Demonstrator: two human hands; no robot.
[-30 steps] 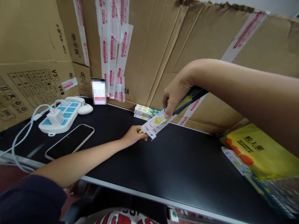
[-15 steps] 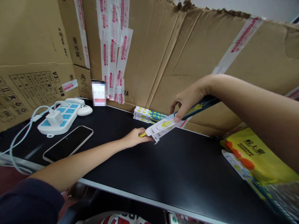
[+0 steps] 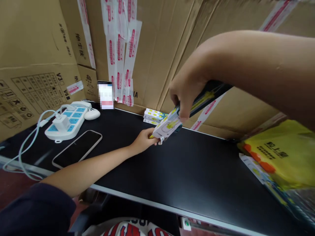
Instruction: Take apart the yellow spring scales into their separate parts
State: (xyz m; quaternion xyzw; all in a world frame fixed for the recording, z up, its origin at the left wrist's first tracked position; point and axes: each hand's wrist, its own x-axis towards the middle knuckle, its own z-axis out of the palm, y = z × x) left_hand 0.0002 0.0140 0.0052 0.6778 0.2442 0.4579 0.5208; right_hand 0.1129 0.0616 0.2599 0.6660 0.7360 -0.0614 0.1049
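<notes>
My right hand (image 3: 184, 98) grips a long, narrow box (image 3: 168, 127) from above, thumb on its near side. The box is white with yellow prints at its lower end and dark toward the upper right, where my forearm partly covers it. It is held tilted above the table, its lower end flap open. My left hand (image 3: 144, 141) is closed at that lower end, around a slim yellow piece (image 3: 152, 136) that shows between fingers and box. Most of the yellow piece is hidden. Behind them, similar boxes (image 3: 152, 115) lie stacked against the cardboard wall.
On the black table (image 3: 197, 177) at left lie a phone (image 3: 77, 149), a white-and-blue power strip (image 3: 70, 121) with cables, and a white oval object (image 3: 92, 114). A lit screen (image 3: 106, 95) leans at the back. At right, a yellow bag (image 3: 283, 154) lies beside another box (image 3: 256, 168).
My right hand has risen slightly and moved left with the box, which slants more steeply. Less of the yellow piece shows at the box's end. The camera view has shifted a little.
</notes>
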